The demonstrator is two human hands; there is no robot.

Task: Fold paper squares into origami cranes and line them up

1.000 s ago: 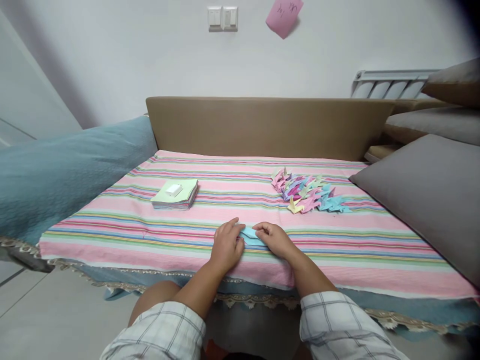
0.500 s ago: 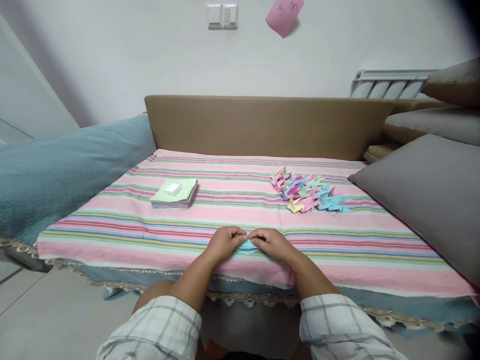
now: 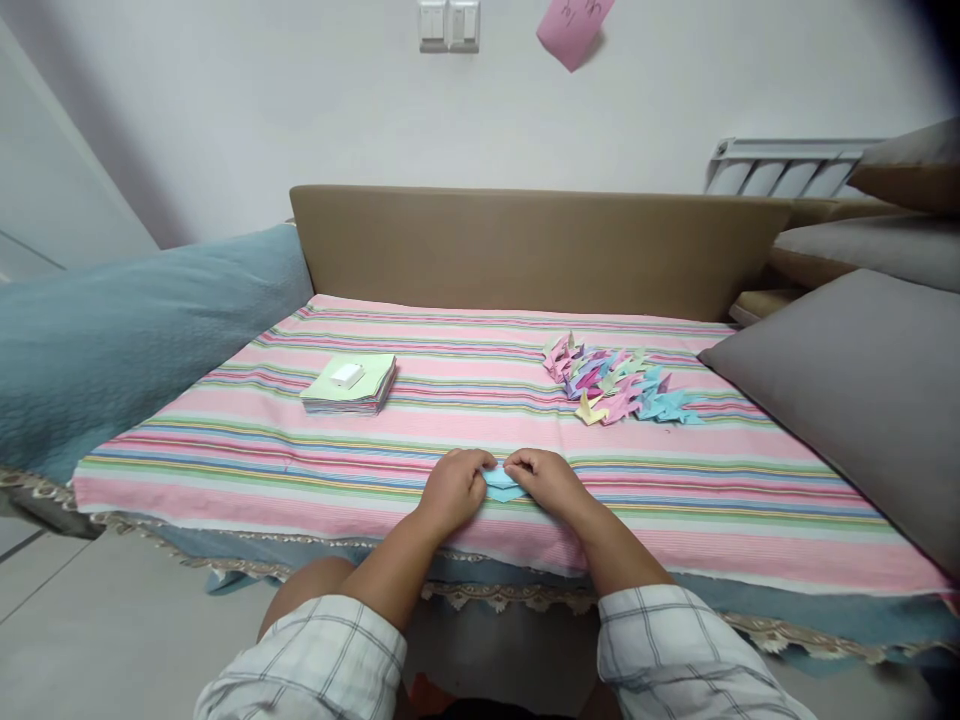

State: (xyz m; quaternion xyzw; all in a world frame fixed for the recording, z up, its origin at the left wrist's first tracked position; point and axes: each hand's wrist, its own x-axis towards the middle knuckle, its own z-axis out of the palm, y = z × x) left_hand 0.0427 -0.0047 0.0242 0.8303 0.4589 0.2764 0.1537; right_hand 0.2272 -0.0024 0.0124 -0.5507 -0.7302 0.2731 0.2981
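Observation:
Between my hands, near the front edge of the striped cloth [image 3: 315, 480], is a partly folded piece of light blue paper [image 3: 504, 486]. My left hand [image 3: 456, 490] grips its left side, thumb and fingers closed together. On its right side, my right hand [image 3: 546, 482] pinches the paper with curled fingers. The hands sit a little apart, with the blue folds showing between them. Parts of the paper's edges are hidden under the fingers.
At the left lies a stack of coloured paper [image 3: 351, 396] with a small white case-like object [image 3: 347, 375] on top. Folded paper cranes [image 3: 615, 385] are bunched at the right. Grey cushions [image 3: 847, 370] stand along the right side, a brown backrest [image 3: 525, 250] behind.
My hands have drawn slightly apart, so more of the blue paper shows between them. The view has shifted a little. The paper stack and cranes lie as before.

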